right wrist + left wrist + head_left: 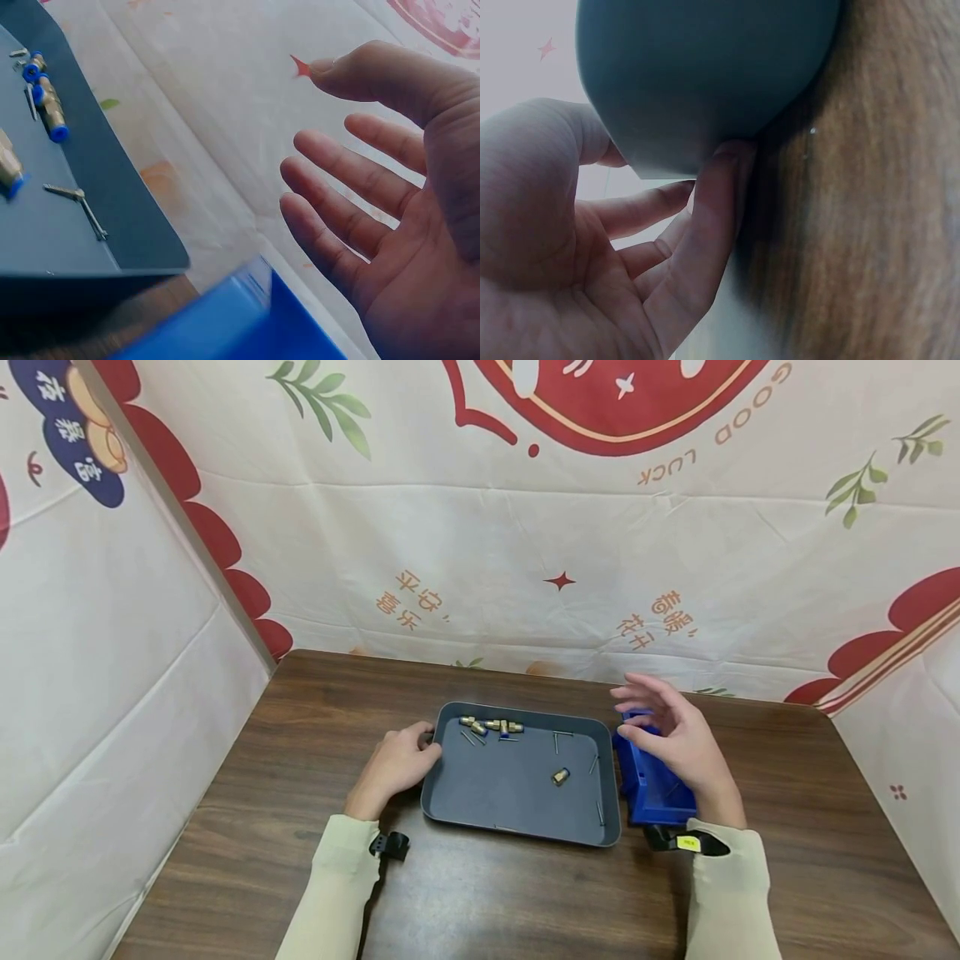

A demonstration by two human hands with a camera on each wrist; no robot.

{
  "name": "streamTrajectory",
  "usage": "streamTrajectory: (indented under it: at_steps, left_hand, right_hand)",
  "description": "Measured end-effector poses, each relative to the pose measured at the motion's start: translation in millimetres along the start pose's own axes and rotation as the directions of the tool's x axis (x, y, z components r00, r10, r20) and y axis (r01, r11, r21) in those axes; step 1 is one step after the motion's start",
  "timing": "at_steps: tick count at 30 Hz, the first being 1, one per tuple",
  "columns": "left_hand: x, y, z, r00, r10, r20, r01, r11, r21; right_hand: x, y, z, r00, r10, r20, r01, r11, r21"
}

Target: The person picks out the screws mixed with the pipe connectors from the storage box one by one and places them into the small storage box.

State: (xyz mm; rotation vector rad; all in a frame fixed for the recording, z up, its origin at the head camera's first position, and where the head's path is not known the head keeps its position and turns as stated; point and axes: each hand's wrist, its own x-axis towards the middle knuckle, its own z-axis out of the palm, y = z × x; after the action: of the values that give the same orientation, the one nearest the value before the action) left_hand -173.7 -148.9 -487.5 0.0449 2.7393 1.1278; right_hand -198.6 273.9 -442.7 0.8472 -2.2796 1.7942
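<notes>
My left hand (395, 762) grips the left side of a grey tray (495, 797); in the left wrist view, the thumb is over the rim and fingers press the outer wall (697, 82) close to the table. Inside the tray, several brass fittings with blue ends (492, 726) cluster along the far left side, and a single brass fitting (560, 776) lies right of the middle. Thin metal pins (600, 812) are scattered there too. My right hand (678, 743), its fingers spread and relaxed with nothing in them, hovers over a blue plastic bin (651, 789) and partly hides it.
Under everything is a dark wood-grain table (517, 902). The blue bin stands close against the tray's right side. Printed white cloth (480, 543) hangs behind the table's far edge and along both sides.
</notes>
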Motion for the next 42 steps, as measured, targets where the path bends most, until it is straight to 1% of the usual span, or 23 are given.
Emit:
streamTrajectory:
  at_steps: [6, 11, 22, 28, 35, 38, 42]
  left_hand:
    - [0.6, -1.0, 0.0, 1.0, 0.002, 0.001, -0.002, 1.0, -0.004]
    - [1.1, -2.0, 0.6, 1.0, 0.003, 0.0, -0.003, 1.0, 0.001]
    - [0.8, 0.5, 0.3, 1.0, 0.011, -0.002, -0.011, 1.0, 0.015]
    - [0.0, 1.2, -0.6, 1.0, 0.012, -0.002, -0.012, 1.0, 0.018]
    - [-1.0, 1.0, -3.4, 1.0, 0.017, 0.006, -0.017, 1.0, 0.002]
    - [-2.3, 1.3, -5.8, 1.0, 0.023, 0.005, -0.023, 1.0, -0.019]
    - [-3.6, 2.2, -8.3, 0.999, 0.044, -0.012, -0.044, 0.998, -0.036]
  right_hand:
    - [7.9, -0.4, 18.6, 1.0, -0.002, 0.014, 0.002, 1.0, -0.024]
    - [13.3, 0.8, 32.9, 0.998, 0.007, 0.059, -0.003, 0.998, -0.059]
    - [27.6, 1.6, 55.7, 0.992, 0.012, 0.128, -0.002, 0.997, -0.072]
    - [42.1, -4.0, 67.0, 0.985, 0.021, 0.169, -0.004, 0.995, -0.097]
    - [64.8, -11.8, 79.5, 0.974, 0.044, 0.221, -0.017, 0.992, -0.122]
    - [74.5, -12.3, 86.2, 0.967, 0.055, 0.247, -0.026, 0.992, -0.121]
    - [85.4, -8.1, 96.0, 0.955, 0.058, 0.289, -0.026, 0.993, -0.114]
